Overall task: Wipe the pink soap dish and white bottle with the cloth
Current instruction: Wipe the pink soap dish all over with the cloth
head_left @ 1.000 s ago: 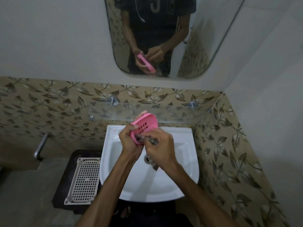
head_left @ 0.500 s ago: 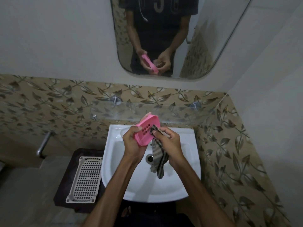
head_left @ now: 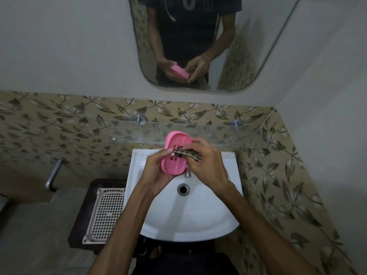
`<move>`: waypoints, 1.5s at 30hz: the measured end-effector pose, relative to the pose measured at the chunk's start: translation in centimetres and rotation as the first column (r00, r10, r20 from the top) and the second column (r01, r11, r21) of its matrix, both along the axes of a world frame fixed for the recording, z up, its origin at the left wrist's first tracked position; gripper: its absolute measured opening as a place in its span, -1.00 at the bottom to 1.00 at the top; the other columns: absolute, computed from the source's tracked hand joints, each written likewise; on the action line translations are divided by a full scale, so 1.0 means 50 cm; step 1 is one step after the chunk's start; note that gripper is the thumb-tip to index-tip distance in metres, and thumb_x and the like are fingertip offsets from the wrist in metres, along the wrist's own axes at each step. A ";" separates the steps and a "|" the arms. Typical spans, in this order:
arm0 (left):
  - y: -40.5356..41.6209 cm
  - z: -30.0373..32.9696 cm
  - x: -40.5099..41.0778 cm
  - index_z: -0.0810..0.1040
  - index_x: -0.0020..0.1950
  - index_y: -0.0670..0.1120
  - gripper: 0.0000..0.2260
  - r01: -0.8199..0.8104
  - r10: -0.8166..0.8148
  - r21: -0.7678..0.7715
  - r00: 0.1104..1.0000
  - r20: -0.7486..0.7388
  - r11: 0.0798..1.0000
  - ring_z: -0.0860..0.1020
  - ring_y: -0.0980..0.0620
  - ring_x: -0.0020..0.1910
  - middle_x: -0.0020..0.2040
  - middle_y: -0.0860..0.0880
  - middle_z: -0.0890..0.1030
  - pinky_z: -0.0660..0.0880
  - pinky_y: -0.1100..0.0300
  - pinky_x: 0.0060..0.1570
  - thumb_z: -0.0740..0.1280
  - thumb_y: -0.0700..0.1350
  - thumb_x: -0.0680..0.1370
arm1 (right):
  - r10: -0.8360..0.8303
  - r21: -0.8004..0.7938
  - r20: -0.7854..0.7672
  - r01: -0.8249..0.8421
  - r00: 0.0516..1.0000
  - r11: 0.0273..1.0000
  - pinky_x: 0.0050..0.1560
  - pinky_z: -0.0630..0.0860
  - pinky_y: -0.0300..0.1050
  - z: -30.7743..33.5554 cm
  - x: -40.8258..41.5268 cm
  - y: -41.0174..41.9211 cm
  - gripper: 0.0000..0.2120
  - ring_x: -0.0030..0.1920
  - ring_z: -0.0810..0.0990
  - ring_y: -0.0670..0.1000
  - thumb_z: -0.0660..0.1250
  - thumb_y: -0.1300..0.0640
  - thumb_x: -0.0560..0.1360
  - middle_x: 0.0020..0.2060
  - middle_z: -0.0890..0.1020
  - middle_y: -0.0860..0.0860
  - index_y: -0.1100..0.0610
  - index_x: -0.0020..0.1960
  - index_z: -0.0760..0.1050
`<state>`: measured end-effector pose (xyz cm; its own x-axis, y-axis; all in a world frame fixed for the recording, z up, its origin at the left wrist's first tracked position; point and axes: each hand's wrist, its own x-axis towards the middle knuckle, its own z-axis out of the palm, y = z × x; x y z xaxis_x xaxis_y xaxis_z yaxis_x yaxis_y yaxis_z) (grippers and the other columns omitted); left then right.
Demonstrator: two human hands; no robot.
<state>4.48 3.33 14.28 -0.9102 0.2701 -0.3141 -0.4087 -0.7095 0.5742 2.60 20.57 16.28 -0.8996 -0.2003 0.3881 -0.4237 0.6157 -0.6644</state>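
Observation:
My left hand (head_left: 155,171) holds the pink soap dish (head_left: 175,155) from below and the left, above the back of the white sink (head_left: 190,215). The slotted inside of the dish faces me. My right hand (head_left: 208,165) grips a striped dark-and-light cloth (head_left: 190,154) bunched in its fingers. The cloth is pressed across the middle of the dish. No white bottle is in view.
A glass shelf (head_left: 218,133) runs along the tiled wall just behind the dish. A mirror (head_left: 198,42) above it reflects my hands. A white perforated tray (head_left: 105,213) lies on a dark stand left of the sink. A metal pipe (head_left: 53,173) sticks out of the left wall.
The hanging cloth has been gathered up into my right hand and pressed onto the dish. The dish has turned so its inside faces me more fully.

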 end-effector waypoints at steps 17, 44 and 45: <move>0.025 0.012 -0.014 0.65 0.30 -0.28 -0.58 -0.100 0.100 -0.010 0.995 0.030 0.995 0.64 -0.21 0.25 0.29 -0.33 0.63 0.56 -0.07 0.34 0.32 0.01 0.63 | -0.043 -0.013 -0.123 0.041 0.991 0.999 -0.12 0.68 0.01 -0.026 0.027 -0.027 -0.76 -0.14 0.71 0.10 0.50 0.41 0.37 -0.08 0.72 0.09 0.22 0.00 0.74; 0.049 -0.003 -0.001 0.62 0.31 -0.33 -0.53 -0.176 0.178 -0.031 0.983 0.045 0.984 0.45 -0.43 0.45 0.35 -0.44 0.56 0.26 -0.26 0.56 0.34 0.00 0.56 | -0.114 -0.306 0.328 0.219 0.938 0.926 -0.16 0.65 -0.19 -0.037 0.085 -0.057 -0.85 -0.23 0.73 -0.13 0.59 0.26 0.39 -0.23 0.77 -0.12 0.04 -0.12 0.78; 0.050 -0.011 0.006 0.61 0.32 -0.33 -0.51 -0.170 0.171 -0.021 0.984 0.046 0.985 0.48 -0.41 0.42 0.35 -0.43 0.57 0.26 -0.26 0.56 0.33 0.02 0.57 | -0.075 -0.372 0.410 0.241 0.909 0.896 -0.16 0.67 -0.16 -0.037 0.087 -0.062 -0.86 -0.24 0.74 -0.11 0.60 0.25 0.39 -0.24 0.77 -0.11 0.02 -0.14 0.78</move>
